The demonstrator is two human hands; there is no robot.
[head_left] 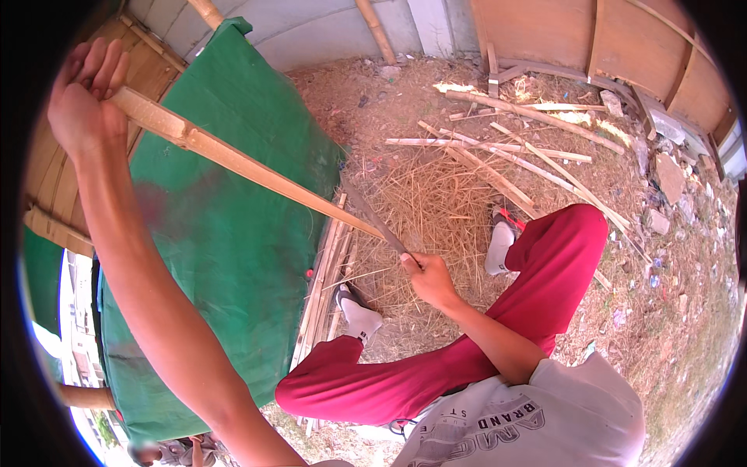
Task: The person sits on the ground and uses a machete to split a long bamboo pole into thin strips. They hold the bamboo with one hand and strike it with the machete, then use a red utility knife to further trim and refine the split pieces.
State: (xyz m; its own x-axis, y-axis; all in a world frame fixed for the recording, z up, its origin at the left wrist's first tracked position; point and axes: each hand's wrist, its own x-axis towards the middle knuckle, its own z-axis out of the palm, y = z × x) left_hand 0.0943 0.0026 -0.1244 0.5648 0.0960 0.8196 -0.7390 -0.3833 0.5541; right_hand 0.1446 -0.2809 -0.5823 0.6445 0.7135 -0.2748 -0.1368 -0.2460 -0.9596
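My left hand (92, 101) is raised at the upper left, its fingers closed around the upper end of a long split bamboo strip (233, 159). The strip slopes down to the right, and its lower end reaches close to my right hand (429, 279). That hand grips a long, dark knife (372, 208), whose blade points up and to the left. The blade crosses the strip near its lower end; whether they touch I cannot tell. The knife's handle is mostly hidden in my fist.
Thin shavings (428, 194) lie heaped between my feet. Several bamboo poles and strips (537, 152) are scattered beyond, and more strips (323, 280) lie beside a green sheet (226, 257) at left. Rubble (669, 179) lies at right, near wooden panels (638, 47). A person (175, 451) shows at lower left.
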